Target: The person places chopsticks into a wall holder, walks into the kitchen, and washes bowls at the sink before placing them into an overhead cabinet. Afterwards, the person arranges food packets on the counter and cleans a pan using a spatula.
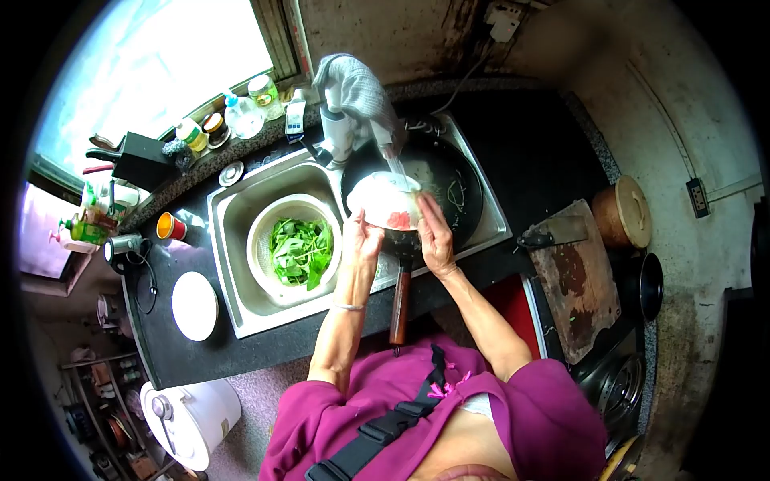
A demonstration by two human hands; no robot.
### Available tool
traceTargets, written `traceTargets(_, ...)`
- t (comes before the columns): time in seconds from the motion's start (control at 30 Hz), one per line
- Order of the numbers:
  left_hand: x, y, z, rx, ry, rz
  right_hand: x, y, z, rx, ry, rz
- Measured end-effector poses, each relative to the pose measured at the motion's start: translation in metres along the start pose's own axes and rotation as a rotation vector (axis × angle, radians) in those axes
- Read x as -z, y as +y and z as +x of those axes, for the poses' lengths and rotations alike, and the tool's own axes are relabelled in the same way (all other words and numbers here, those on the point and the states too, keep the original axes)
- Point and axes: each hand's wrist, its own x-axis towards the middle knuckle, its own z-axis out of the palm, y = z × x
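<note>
Between my two hands is a white bowl (377, 192) with a red pattern on its side, tilted under water running from the faucet (388, 151). My left hand (366, 237) grips its near left edge. Along the right side of the bowl lies my right hand (435, 240), its fingers pressed against it. Directly below, a dark wok (467, 188) sits over the right sink basin, with water and pale and green scraps in it. Its wooden handle (399, 309) points toward my body. In the left basin, a white colander (258, 260) holds green leaves (301, 252).
A white plate (194, 305) lies on the left counter near an orange cup (170, 227). Bottles and jars (244, 116) line the windowsill beside a knife block (143, 160). At right are a cutting board (573, 280), a cleaver (565, 230) and a lidded brown pot (622, 212).
</note>
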Motion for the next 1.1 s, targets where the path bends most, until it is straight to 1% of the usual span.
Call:
traceTargets(0.03, -0.028, -0.018, 0.012, -0.285, 0.567, 0.169, -0.003, 0.001, 0.000, -0.178, 0.144, 0.141)
traceTargets(0.07, -0.044, -0.029, 0.018, -0.569, 1.135, 0.342, -0.003, 0.008, 0.002, -0.180, 0.150, 0.140)
traceTargets(0.13, -0.040, -0.022, 0.008, -0.546, 1.096, 0.309, -0.001, 0.033, 0.018, -0.386, 0.112, 0.197)
traceTargets(0.2, -0.026, -0.010, -0.009, -0.494, 1.029, 0.278, 0.002, 0.057, 0.035, -0.608, -0.020, 0.620)
traceTargets(0.23, -0.038, -0.017, -0.005, -0.489, 1.041, 0.300, 0.004, 0.064, 0.045, -0.713, -0.080, 0.658)
traceTargets(0.27, -0.034, -0.015, -0.008, -0.496, 1.041, 0.305, 0.005, 0.069, 0.052, -0.737, -0.177, 0.674)
traceTargets(0.33, -0.031, -0.012, -0.008, -0.476, 1.107, 0.331, -0.003, 0.072, 0.064, -0.725, -0.181, 0.635)
traceTargets(0.37, -0.028, -0.011, -0.008, -0.530, 1.044, 0.278, -0.005, 0.073, 0.064, -0.724, -0.187, 0.646)
traceTargets(0.4, -0.035, -0.012, -0.003, -0.540, 1.046, 0.286, -0.004, 0.060, 0.069, -0.583, -0.147, 0.488)
traceTargets(0.43, -0.040, -0.013, 0.001, -0.495, 1.009, 0.333, -0.002, 0.049, 0.072, -0.447, -0.104, 0.330)
traceTargets(0.47, -0.042, -0.016, 0.001, -0.450, 0.975, 0.372, -0.001, 0.037, 0.069, -0.455, -0.110, 0.333)
traceTargets(0.53, -0.040, -0.018, 0.003, -0.477, 0.944, 0.371, -0.002, 0.021, 0.061, -0.187, -0.208, 0.201)
traceTargets(0.57, -0.039, -0.019, 0.005, -0.477, 0.973, 0.439, 0.000, 0.023, 0.058, -0.006, -0.334, -0.078)
traceTargets(0.6, -0.039, -0.019, 0.006, -0.477, 1.001, 0.509, 0.001, 0.024, 0.062, -0.004, -0.343, -0.074)
traceTargets(0.67, -0.005, -0.003, -0.013, -0.479, 1.016, 0.535, 0.001, 0.024, 0.076, -0.011, -0.463, 0.018)
traceTargets(0.7, -0.009, -0.007, -0.010, -0.423, 0.982, 0.570, -0.004, 0.038, 0.081, 0.088, -0.553, -0.161)
traceTargets(0.73, -0.016, -0.016, -0.003, -0.429, 0.925, 0.564, -0.012, 0.054, 0.091, 0.135, -0.589, -0.178)
traceTargets(0.77, -0.024, -0.024, 0.005, -0.434, 0.869, 0.556, -0.016, 0.066, 0.097, 0.021, -0.629, -0.093)
traceTargets(0.8, -0.022, -0.024, 0.005, -0.439, 0.868, 0.560, -0.018, 0.073, 0.103, -0.086, -0.665, -0.009)
traceTargets(0.83, -0.019, -0.023, 0.004, -0.472, 0.893, 0.594, -0.017, 0.078, 0.101, -0.081, -0.666, -0.005)
traceTargets(0.9, -0.016, -0.020, -0.003, -0.515, 0.934, 0.670, -0.008, 0.084, 0.094, -0.076, -0.582, -0.024)
traceTargets(0.93, -0.019, -0.020, -0.004, -0.526, 0.932, 0.672, 0.000, 0.084, 0.089, -0.069, -0.589, -0.019)
traceTargets(0.97, -0.023, -0.022, -0.007, -0.541, 0.922, 0.656, 0.010, 0.082, 0.079, -0.106, -0.558, 0.004)
traceTargets(1.0, -0.027, -0.024, -0.007, -0.556, 0.911, 0.640, 0.016, 0.077, 0.069, -0.144, -0.528, 0.025)
traceTargets(1.07, -0.036, -0.029, -0.005, -0.600, 0.927, 0.642, 0.023, 0.046, 0.053, -0.241, -0.415, 0.182)
traceTargets(1.1, -0.038, -0.030, -0.004, -0.621, 0.894, 0.639, 0.022, 0.035, 0.045, -0.210, -0.358, 0.115)
